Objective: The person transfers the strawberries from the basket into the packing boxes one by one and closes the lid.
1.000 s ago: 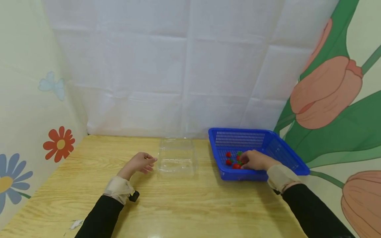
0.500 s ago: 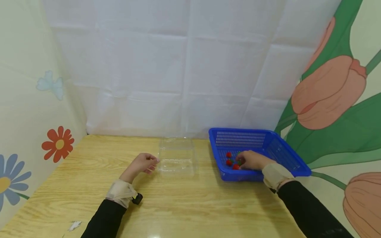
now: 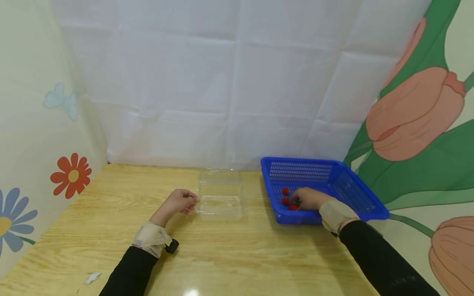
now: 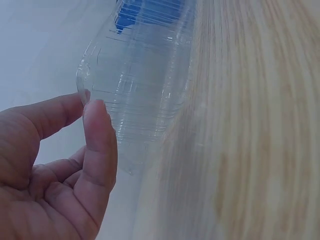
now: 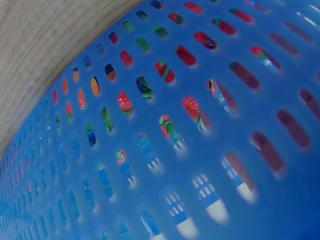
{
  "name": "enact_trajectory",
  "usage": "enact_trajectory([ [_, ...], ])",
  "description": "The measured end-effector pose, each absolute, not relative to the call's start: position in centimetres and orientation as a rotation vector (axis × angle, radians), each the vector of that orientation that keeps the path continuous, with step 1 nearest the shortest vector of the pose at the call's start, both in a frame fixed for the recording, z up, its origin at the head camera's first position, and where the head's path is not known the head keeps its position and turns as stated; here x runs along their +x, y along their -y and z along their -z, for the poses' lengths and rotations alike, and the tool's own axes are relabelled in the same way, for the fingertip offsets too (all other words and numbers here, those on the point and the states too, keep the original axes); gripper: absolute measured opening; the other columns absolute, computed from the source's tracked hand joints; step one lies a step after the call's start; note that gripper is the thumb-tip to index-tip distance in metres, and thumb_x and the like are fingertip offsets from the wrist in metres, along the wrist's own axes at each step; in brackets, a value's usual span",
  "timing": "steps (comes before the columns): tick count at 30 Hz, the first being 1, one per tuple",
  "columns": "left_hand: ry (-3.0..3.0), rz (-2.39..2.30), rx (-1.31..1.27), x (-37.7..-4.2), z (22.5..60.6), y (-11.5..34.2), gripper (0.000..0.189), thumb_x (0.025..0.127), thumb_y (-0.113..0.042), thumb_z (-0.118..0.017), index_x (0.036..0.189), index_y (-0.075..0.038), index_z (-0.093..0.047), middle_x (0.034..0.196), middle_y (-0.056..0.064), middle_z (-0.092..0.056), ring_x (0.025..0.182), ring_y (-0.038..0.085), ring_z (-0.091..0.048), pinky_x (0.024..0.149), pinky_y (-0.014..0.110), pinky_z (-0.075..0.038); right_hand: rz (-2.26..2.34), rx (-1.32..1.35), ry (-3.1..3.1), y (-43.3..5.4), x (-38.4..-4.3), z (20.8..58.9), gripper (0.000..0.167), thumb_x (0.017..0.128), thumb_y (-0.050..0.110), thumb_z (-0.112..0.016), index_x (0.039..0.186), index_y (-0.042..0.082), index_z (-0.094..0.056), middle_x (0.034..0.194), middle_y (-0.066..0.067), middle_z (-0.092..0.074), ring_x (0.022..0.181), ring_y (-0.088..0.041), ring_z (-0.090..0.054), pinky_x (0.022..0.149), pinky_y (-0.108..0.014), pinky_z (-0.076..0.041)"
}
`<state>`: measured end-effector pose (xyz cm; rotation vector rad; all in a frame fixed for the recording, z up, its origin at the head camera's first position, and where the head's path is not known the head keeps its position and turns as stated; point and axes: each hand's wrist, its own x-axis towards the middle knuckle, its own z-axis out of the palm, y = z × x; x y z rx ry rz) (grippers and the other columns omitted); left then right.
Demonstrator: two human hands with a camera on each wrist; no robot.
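A clear plastic box (image 3: 222, 214) stands on the table, its lid part raised at the back. My left hand (image 3: 178, 201) pinches its left edge; in the left wrist view the thumb (image 4: 97, 125) and forefinger meet at the rim (image 4: 82, 80). To the right, my right hand (image 3: 309, 199) reaches down into a blue basket (image 3: 296, 219), fingers bent among several red strawberries (image 3: 285, 201) with green leaves. In the right wrist view the slotted basket wall (image 5: 150, 195) covers most of the scene, with strawberries (image 5: 124, 101) showing through. Whether the right fingers grip one I cannot tell.
The wood-grain table (image 3: 229, 255) ends at a white cloth (image 3: 177, 82) behind. Patterned sheets with flowers (image 3: 414, 119) rise on both sides, the right one close to the basket. A torn pale patch (image 3: 92, 278) lies at the front left.
My right hand has moved slightly left inside the basket, over the strawberries. My left hand has come a little to the right, onto the box's edge.
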<state>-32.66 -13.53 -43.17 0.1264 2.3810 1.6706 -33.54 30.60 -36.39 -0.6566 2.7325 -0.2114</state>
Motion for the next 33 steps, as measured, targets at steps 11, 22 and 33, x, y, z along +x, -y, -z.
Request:
enact_trajectory([
  [11,-2.313,-1.718,0.093,-32.8,43.0,13.4,0.025,0.099,-0.008,-0.064,0.116,0.01,-0.063,0.088,0.015,-0.066,0.067,0.013,-0.061,0.059,0.027,-0.058,0.194,-0.581,-2.687,-29.7,-33.6,36.6,0.032,0.087,-0.007,-0.069,0.119,-0.001,-0.072,0.116,-0.017,-0.071,0.112,-0.038,-0.064,0.091,-0.05,-0.056],
  [22,-2.302,-1.733,0.097,-32.6,43.0,13.0,0.026,0.099,-0.007,-0.063,0.117,0.011,-0.062,0.085,0.014,-0.065,0.066,0.013,-0.06,0.058,0.026,-0.057,0.188,-0.549,-2.708,-30.1,-33.6,36.7,0.032,0.084,-0.006,-0.07,0.115,0.001,-0.074,0.109,-0.012,-0.072,0.104,-0.032,-0.066,0.084,-0.044,-0.058],
  [33,-2.289,-1.755,0.081,-32.6,43.2,13.1,0.024,0.099,-0.005,-0.063,0.116,0.011,-0.062,0.083,0.012,-0.064,0.065,0.012,-0.06,0.058,0.026,-0.057,0.433,-0.526,-2.773,-30.7,-33.0,33.4,0.036,0.089,0.006,-0.076,0.123,-0.002,-0.068,0.119,-0.019,-0.067,0.11,-0.037,-0.063,0.085,-0.048,-0.057],
])
